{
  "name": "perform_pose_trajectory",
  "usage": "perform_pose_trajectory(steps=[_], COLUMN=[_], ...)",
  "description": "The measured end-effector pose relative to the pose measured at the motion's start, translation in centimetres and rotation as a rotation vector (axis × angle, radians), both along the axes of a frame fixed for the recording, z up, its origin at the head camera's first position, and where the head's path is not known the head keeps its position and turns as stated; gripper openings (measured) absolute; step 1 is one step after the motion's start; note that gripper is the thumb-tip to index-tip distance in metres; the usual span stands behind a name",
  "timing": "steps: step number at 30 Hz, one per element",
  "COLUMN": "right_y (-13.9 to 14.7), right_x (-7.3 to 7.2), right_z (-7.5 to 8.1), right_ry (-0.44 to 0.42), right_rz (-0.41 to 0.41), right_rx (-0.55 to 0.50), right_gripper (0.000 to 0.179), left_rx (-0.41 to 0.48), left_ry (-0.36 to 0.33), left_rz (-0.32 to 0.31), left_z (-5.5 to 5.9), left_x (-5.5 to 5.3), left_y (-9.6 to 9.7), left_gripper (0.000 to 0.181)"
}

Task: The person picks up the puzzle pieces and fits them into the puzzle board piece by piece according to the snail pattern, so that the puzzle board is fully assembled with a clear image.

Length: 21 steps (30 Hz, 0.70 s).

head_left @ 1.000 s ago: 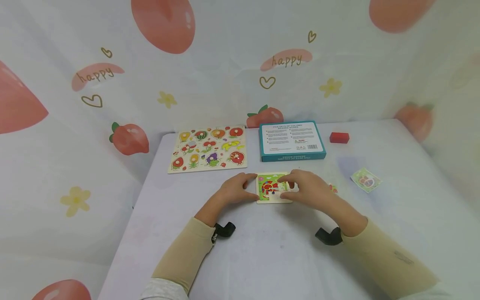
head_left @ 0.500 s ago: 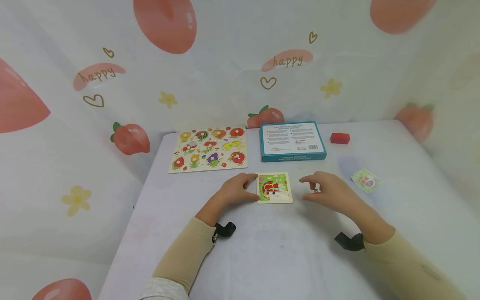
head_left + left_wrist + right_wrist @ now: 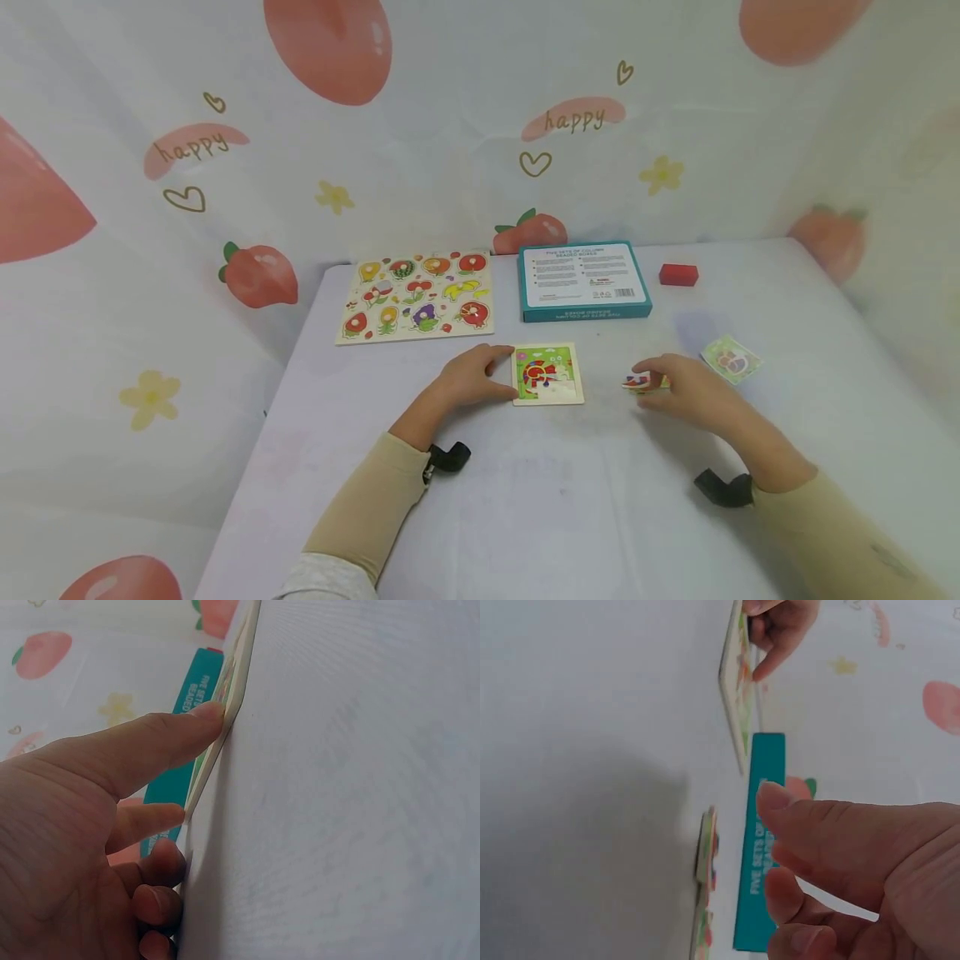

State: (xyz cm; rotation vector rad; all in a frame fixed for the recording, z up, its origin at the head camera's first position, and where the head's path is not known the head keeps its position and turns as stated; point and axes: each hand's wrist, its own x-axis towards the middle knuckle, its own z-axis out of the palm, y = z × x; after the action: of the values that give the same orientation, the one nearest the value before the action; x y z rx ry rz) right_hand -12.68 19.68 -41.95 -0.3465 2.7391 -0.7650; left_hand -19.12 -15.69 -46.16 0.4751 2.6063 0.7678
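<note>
A small square wooden jigsaw puzzle board [image 3: 557,392] with a red snail picture lies mid-table, its lower right part bare. My left hand [image 3: 469,379] holds its left edge, index finger at the far corner and thumb at the near one; the left wrist view shows the thumb on the board's rim [image 3: 235,703]. To the right, my right hand [image 3: 693,395] hovers by loose puzzle pieces [image 3: 635,382], thumb and index finger apart. In the right wrist view the pieces [image 3: 707,851] lie on the table, away from the fingertips, and nothing shows in the hand.
Behind the board lie a fruit peg puzzle [image 3: 417,298] and a teal-edged box [image 3: 585,281]. A red block [image 3: 678,275] sits at the back right. A small picture card [image 3: 732,360] lies just beyond the right hand. A printed cloth hangs behind the table.
My right hand has left the puzzle board and moved right to the loose pieces, uncovering the snail picture. The left hand has stayed at the board's left edge.
</note>
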Motion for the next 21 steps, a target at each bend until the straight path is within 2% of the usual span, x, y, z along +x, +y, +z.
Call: perform_pose_trajectory(steps=[4, 11, 13, 16, 21], right_y=[0.5, 0.8, 0.7, 0.7, 0.8], right_x=[-0.6, -1.7, -1.9, -1.9, -1.9], right_z=[-0.7, -1.6, -1.7, -1.7, -1.7], right_ry=[-0.021, -0.136, -0.146, -0.106, 0.007], right_rz=[-0.002, -0.037, -0.042, -0.028, 0.019], right_rx=[0.013, 0.026, 0.026, 0.028, 0.01], right_gripper=[0.043, 0.038, 0.036, 0.031, 0.026], left_rx=[0.003, 0.004, 0.003, 0.004, 0.003], left_ry=[0.01, -0.001, -0.003, -0.001, -0.004], left_rz=[-0.007, -0.006, -0.008, -0.006, -0.002], left_z=[0.0, 0.1, 0.1, 0.1, 0.2], left_x=[0.0, 0.0, 0.0, 0.0, 0.0], left_y=[0.0, 0.0, 0.0, 0.0, 0.0], left_gripper=[0.081, 0.081, 0.081, 0.081, 0.081])
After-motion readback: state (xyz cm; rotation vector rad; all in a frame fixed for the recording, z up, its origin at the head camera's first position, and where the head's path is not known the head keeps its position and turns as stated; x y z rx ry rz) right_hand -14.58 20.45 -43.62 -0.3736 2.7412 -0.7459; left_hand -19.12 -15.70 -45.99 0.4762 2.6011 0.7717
